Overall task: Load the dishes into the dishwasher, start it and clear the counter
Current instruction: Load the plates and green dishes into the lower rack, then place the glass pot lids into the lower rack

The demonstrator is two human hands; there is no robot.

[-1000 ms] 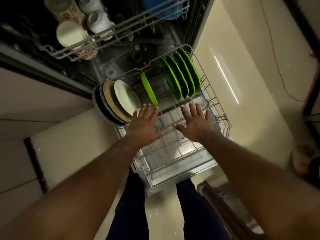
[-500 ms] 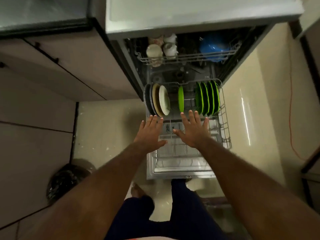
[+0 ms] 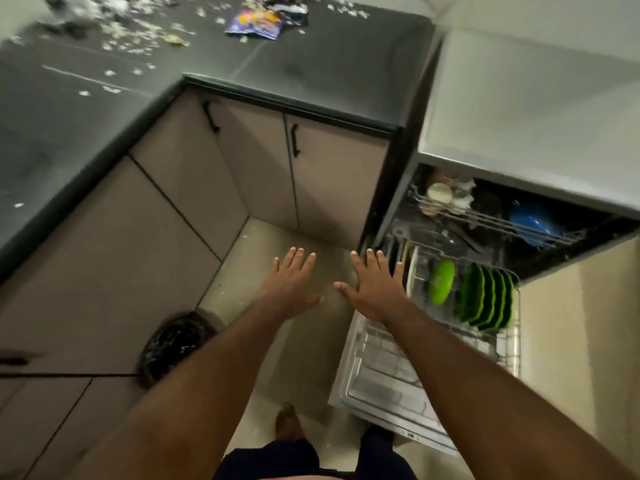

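Observation:
The dishwasher stands open at the right, its door (image 3: 381,393) folded down. The lower rack (image 3: 509,341) is pulled out and holds several green plates (image 3: 486,299), a single green plate (image 3: 442,281) and pale plates (image 3: 412,268) at its left end. In the upper rack (image 3: 485,220) sit cups (image 3: 440,195) and a blue bowl (image 3: 533,223). My left hand (image 3: 292,285) is spread flat over the floor, holding nothing. My right hand (image 3: 375,289) is also spread and empty, hovering over the rack's left end.
The dark L-shaped counter (image 3: 311,74) carries scattered white crumbs (image 3: 131,29) and a purple wrapper (image 3: 254,24). Beige cabinets with black handles (image 3: 294,140) stand below it. A black-lined bin (image 3: 173,344) sits on the floor at the left. My bare foot (image 3: 287,422) is near the door.
The view has risen and swung left, bringing the counter in. Both hands have lifted away from the lower rack and shifted left, still empty with fingers spread.

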